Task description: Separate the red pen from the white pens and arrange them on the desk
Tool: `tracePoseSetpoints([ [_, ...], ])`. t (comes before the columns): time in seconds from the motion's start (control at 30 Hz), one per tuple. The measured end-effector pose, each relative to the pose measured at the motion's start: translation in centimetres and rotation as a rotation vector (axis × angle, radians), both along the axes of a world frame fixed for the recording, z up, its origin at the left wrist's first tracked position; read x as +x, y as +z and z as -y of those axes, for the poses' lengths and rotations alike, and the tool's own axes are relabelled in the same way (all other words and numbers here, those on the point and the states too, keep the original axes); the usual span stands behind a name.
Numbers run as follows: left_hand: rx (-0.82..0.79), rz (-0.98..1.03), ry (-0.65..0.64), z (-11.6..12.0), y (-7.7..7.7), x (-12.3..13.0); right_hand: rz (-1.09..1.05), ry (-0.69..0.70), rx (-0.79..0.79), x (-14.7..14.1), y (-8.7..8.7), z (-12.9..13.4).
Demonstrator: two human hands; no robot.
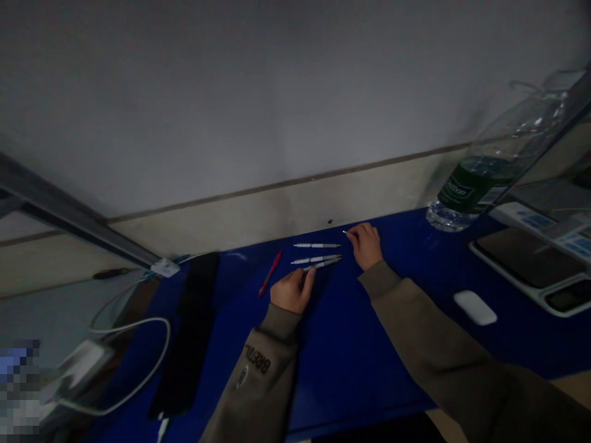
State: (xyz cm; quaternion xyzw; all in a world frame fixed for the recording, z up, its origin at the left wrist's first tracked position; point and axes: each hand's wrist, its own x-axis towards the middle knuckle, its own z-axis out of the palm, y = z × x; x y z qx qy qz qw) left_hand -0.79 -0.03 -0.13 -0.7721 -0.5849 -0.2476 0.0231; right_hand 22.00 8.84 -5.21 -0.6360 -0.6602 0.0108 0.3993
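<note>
Two white pens, an upper one and a lower one, lie almost level on the blue tabletop near the wall. Just below them, my left hand pinches a third white pen by its left end, its tip pointing right beside the lower pen. To the left of that hand a red pen rests at a slant. My right hand is closed to the right of the pens. From its fingertips pokes a small silvery tip; the rest of that thing is hidden.
A large clear bottle with a green label stands at the back right. Nearer lie a white earbud-like case and a scale. On the left are a long black object, a white cable and a metal post.
</note>
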Motion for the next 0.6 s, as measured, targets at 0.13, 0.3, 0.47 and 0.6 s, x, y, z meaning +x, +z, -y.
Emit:
tracePoseSetpoints([
  [0.13,-0.046,-0.014,-0.025,0.2,0.1,0.2,-0.254,0.049,0.093,0.1,0.1,1.4],
  [0.3,-0.108,-0.090,-0.060,0.2,0.1,0.4,-0.648,0.197,-0.015,-0.9,0.0,4.2],
  [0.47,-0.154,-0.109,-0.082,0.3,0.3,0.6,-0.860,0.400,-0.113,-2.1,0.7,5.1],
  [0.6,-0.181,-0.128,-0.087,0.3,0.4,0.5,-0.657,0.492,-0.144,-2.5,2.0,5.6],
])
